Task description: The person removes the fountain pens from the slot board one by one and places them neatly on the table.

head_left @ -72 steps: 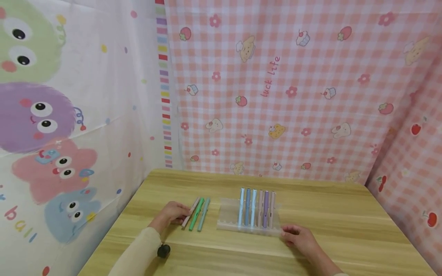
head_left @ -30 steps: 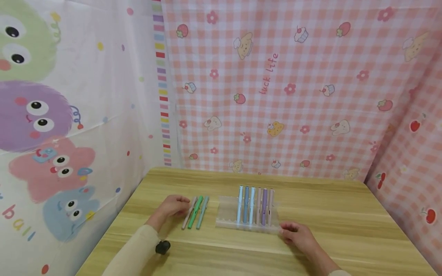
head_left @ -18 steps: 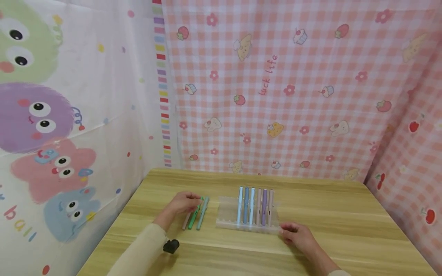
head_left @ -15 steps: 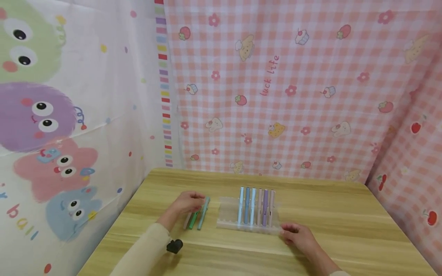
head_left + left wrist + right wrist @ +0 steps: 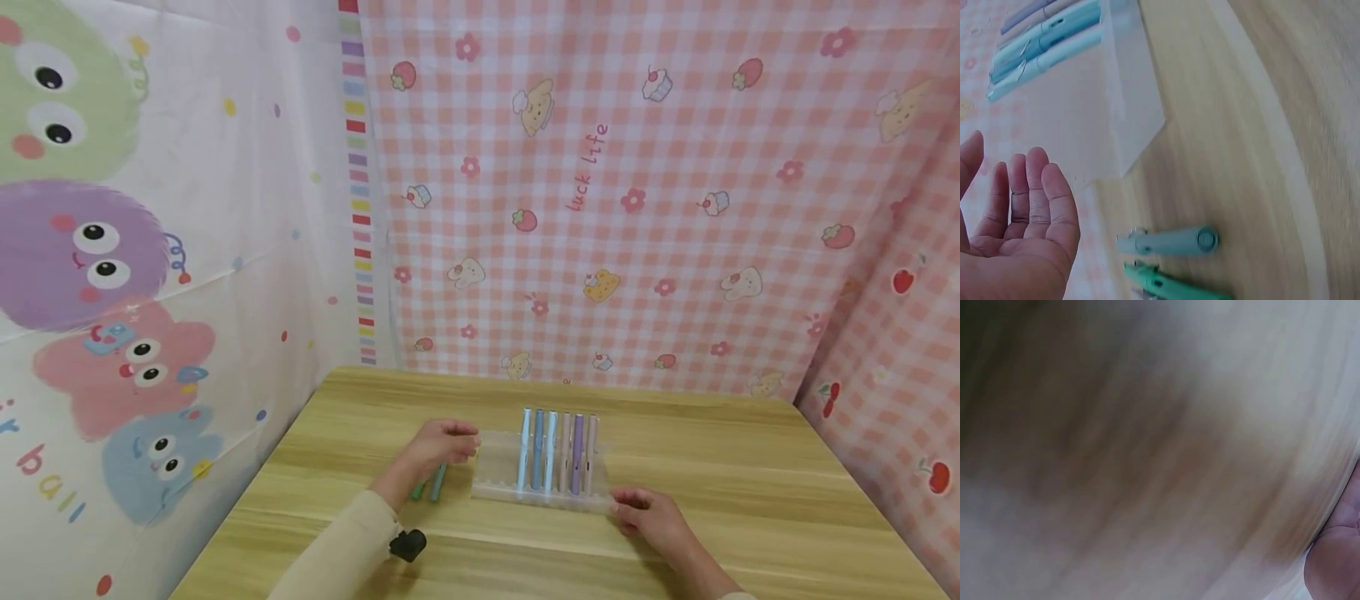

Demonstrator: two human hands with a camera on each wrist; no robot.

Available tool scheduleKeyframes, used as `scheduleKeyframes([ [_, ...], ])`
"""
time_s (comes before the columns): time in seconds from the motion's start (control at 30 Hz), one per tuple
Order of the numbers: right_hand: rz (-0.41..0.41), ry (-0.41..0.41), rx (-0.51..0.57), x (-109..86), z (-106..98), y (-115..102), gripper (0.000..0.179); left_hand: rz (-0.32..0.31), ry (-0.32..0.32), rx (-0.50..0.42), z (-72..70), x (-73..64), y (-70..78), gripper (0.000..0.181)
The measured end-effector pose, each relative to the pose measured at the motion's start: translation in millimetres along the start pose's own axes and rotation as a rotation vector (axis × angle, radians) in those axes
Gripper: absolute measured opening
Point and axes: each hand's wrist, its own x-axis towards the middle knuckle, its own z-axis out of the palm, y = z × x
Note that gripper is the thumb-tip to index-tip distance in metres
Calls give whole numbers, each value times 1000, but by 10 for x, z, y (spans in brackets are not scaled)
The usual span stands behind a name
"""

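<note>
a wood-grained desk (image 5: 720,467) carries a translucent rack (image 5: 495,458) near its middle. left of the rack, a teal pen (image 5: 1172,242), a green pen (image 5: 1179,289) and a barely visible third pen (image 5: 1142,294) lie on the desk.

forward head view above tabletop (image 5: 712,467)

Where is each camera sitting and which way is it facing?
Head: worn on the head, forward and down at the clear rack; left hand and right hand show.
Left wrist: on that wrist, toward the rack and green pen; left hand shows.
Right wrist: on that wrist, toward blurred wood; right hand partly shows.
Head and left wrist share the rack.
</note>
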Motion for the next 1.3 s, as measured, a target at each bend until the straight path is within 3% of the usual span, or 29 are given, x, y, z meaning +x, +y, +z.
scheduleKeyframes([
  [0.23, 11, 5, 8, -8, 2, -6, 21, 20, -8, -60, 189, -19, -34, 33],
  [0.43, 4, 5, 10, -8, -3, -4, 21, -2, -24, -91, 374, -7, -84, 31],
  [0.67, 21, 2, 25, 4, 4, 11, 22, 6, 11, -83, 556, 18, -144, 30],
  [1.13, 6, -4, 28, 7, -2, 6, 23, -1, 55, -131, 718, 85, -227, 29],
  [1.3, 9, -1, 23, 0, -2, -2, 21, 0, 86, -90, 751, 108, -241, 28],
])
